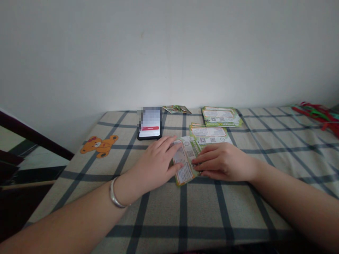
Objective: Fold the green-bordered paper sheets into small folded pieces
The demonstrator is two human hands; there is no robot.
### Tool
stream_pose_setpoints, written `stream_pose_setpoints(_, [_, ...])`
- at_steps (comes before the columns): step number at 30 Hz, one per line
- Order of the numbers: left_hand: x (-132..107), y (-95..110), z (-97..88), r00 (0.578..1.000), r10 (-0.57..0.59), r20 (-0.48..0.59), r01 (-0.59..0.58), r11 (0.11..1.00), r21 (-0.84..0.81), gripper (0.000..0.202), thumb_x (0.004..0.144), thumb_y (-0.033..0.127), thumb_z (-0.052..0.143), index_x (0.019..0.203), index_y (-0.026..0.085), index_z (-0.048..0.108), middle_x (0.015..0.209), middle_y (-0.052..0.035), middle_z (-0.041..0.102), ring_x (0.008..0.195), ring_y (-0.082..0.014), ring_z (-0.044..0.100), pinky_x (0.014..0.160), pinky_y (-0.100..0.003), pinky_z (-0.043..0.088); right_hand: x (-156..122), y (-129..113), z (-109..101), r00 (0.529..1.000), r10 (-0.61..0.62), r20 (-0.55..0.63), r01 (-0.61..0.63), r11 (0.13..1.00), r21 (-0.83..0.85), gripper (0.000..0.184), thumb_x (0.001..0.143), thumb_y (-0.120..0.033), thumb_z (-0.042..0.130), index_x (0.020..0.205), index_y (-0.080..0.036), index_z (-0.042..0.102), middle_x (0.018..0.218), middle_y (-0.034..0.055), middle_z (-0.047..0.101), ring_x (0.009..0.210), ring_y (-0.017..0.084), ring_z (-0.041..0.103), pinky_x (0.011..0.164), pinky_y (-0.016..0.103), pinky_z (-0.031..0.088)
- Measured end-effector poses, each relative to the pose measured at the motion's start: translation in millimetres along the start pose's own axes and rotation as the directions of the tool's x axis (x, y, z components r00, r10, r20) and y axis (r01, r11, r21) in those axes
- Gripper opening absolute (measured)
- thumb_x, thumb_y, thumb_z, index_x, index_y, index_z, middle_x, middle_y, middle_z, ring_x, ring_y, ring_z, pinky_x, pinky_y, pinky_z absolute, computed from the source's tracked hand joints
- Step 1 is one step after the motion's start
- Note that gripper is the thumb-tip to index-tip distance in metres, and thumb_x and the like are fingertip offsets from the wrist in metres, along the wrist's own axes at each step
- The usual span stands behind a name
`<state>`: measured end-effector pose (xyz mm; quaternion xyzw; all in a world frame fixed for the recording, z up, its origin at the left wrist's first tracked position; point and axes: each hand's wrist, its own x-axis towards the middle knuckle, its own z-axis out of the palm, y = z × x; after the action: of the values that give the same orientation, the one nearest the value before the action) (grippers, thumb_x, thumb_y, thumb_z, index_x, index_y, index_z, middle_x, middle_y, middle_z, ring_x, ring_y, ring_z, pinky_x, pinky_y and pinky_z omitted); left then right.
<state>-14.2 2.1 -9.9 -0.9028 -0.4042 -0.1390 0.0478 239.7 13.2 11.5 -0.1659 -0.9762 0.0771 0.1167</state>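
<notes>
A green-and-white printed packet [182,165] with small text and a QR code lies tilted on the cloth in front of me. My left hand [157,160] is on its left side, thumb on the printed face and fingers along the upper edge. On its right side, my right hand [221,162] has its fingers close together on the packet's edge, hiding part of it. Just behind the right hand, several similar packets [212,132] lie in a loose overlapping pile. A silver bangle [114,194] is around my left wrist.
A second stack of packets [222,115] lies farther back, near the wall. A black-framed phone [150,123] with a lit screen and small crumpled packets [177,109] are left of it. Red and green stuff [317,114] lies far right. The checked tablecloth [156,218] bears a bear picture [99,145].
</notes>
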Motion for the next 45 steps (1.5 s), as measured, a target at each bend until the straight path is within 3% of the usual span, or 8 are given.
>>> stream_pose_setpoints(8, [1.2, -3.2, 6.2, 0.999, -0.03, -0.033, 0.03, 1.0, 0.0, 0.048, 0.093, 0.039, 0.048, 0.133, 0.013, 0.044, 0.134, -0.0113, 0.05, 0.13, -0.0266, 0.038, 0.11, -0.046, 0.034, -2.4, -4.1, -3.7, 0.998, 0.05, 0.049, -0.061, 0.965, 0.254, 0.019, 0.09, -0.024, 0.052, 0.094, -0.022, 0.07, 0.087, 0.0011, 0.073, 0.078, 0.012, 0.064, 0.07, 0.028, 0.047])
stream_pose_setpoints(13, [2.3, -2.4, 4.4, 1.0, -0.019, -0.006, 0.018, 0.999, -0.029, 0.048, 0.091, 0.04, 0.052, 0.132, 0.016, 0.046, 0.131, -0.0109, 0.05, 0.128, -0.0276, 0.039, 0.108, -0.048, 0.036, -4.1, -1.4, -2.4, 0.988, 0.142, 0.058, -0.153, 0.928, 0.339, 0.019, 0.09, -0.026, 0.052, 0.091, -0.02, 0.07, 0.082, 0.0023, 0.07, 0.076, 0.012, 0.062, 0.066, 0.025, 0.046])
stream_pose_setpoints(19, [2.8, -6.1, 4.1, 0.999, -0.039, 0.023, 0.042, 0.993, -0.11, 0.045, 0.1, 0.039, 0.028, 0.13, 0.015, 0.052, 0.133, -0.0091, 0.052, 0.132, -0.0254, 0.034, 0.111, -0.048, 0.032, -1.0, -0.7, 4.5, 0.921, 0.389, 0.01, -0.385, 0.907, 0.171, 0.021, 0.09, -0.036, 0.054, 0.085, -0.02, 0.068, 0.072, -0.0004, 0.065, 0.063, 0.01, 0.055, 0.056, 0.024, 0.037])
stream_pose_setpoints(23, [1.8, -6.2, 1.9, 1.0, -0.014, 0.002, 0.014, 0.988, -0.153, 0.058, 0.1, 0.05, 0.018, 0.129, 0.014, 0.052, 0.134, -0.0106, 0.052, 0.132, -0.0249, 0.036, 0.11, -0.048, 0.034, 2.7, 0.4, 11.0, 0.902, 0.427, -0.063, -0.427, 0.904, 0.018, 0.025, 0.091, -0.038, 0.053, 0.08, -0.02, 0.067, 0.071, 0.0002, 0.064, 0.064, 0.012, 0.055, 0.057, 0.026, 0.034])
stream_pose_setpoints(29, [1.9, -0.8, 3.8, 1.0, -0.025, -0.001, 0.025, 0.994, -0.106, 0.051, 0.093, 0.049, 0.044, 0.129, 0.013, 0.05, 0.135, -0.0122, 0.05, 0.135, -0.0273, 0.034, 0.112, -0.047, 0.033, 5.5, 2.7, 17.7, 0.838, 0.529, -0.133, -0.542, 0.835, -0.096, 0.023, 0.089, -0.036, 0.055, 0.075, -0.02, 0.063, 0.07, 0.001, 0.064, 0.067, 0.014, 0.056, 0.057, 0.025, 0.034])
stream_pose_setpoints(34, [2.8, 3.1, 4.6, 0.999, -0.031, 0.01, 0.032, 0.997, -0.076, 0.048, 0.091, 0.042, 0.051, 0.129, 0.012, 0.048, 0.133, -0.0116, 0.051, 0.131, -0.0265, 0.037, 0.113, -0.045, 0.032, 8.0, 2.4, 18.1, 0.809, 0.558, -0.185, -0.583, 0.803, -0.126, 0.022, 0.088, -0.038, 0.056, 0.076, -0.02, 0.061, 0.073, 0.0013, 0.062, 0.068, 0.015, 0.055, 0.058, 0.026, 0.033])
stream_pose_setpoints(38, [2.7, 3.8, 4.2, 0.998, -0.062, 0.015, 0.063, 0.995, -0.072, 0.052, 0.091, 0.04, 0.051, 0.133, 0.01, 0.044, 0.132, -0.0137, 0.049, 0.128, -0.0273, 0.039, 0.111, -0.045, 0.034, 8.7, 1.9, 18.2, 0.815, 0.538, -0.214, -0.571, 0.808, -0.143, 0.021, 0.088, -0.037, 0.057, 0.078, -0.02, 0.063, 0.08, 0.003, 0.061, 0.073, 0.016, 0.056, 0.061, 0.028, 0.038])
stream_pose_setpoints(45, [2.8, 1.5, 7.8, 0.999, -0.053, -0.001, 0.053, 0.997, -0.059, 0.053, 0.09, 0.042, 0.051, 0.134, 0.012, 0.043, 0.133, -0.0131, 0.047, 0.129, -0.0278, 0.037, 0.11, -0.047, 0.033, 7.2, 8.3, 20.2, 0.836, 0.459, -0.301, -0.521, 0.837, -0.167, 0.02, 0.084, -0.038, 0.063, 0.083, -0.019, 0.067, 0.112, 0.0098, 0.061, 0.1, 0.026, 0.057, 0.086, 0.041, 0.045])
